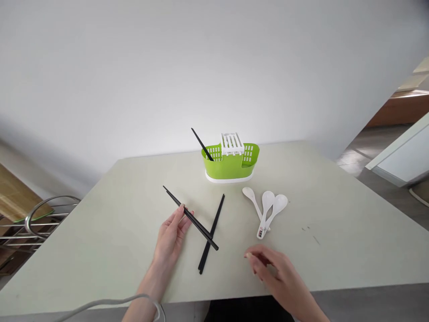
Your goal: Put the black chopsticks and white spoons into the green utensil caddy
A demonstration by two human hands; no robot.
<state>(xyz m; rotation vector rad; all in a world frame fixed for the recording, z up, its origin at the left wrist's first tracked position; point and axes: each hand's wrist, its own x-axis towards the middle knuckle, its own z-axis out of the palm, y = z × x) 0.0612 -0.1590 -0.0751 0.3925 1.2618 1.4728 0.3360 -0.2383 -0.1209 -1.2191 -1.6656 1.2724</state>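
Observation:
My left hand (pixel 171 236) grips a pair of black chopsticks (pixel 197 225) between thumb and fingers, tilted with the thin ends toward the far left. Below and across them, a second black pair of chopsticks (pixel 216 218) lies on the table. My right hand (pixel 279 275) hovers near the front edge, fingers curled and fingertips drawn together, with nothing seen in them. Just beyond it, three white spoons (pixel 267 201) lie with their handles overlapping. At the back stands a green utensil basket (pixel 223 169), with black chopsticks (pixel 202 144) leaning in its left compartment.
A white slatted rack (pixel 232 144) sits across the basket's middle. The pale table (pixel 134 197) backs onto a wall. A grey cable (pixel 110 302) passes over my left forearm. Left of the table is a metal wire rack (pixel 36 223) with a wooden board (pixel 20 192).

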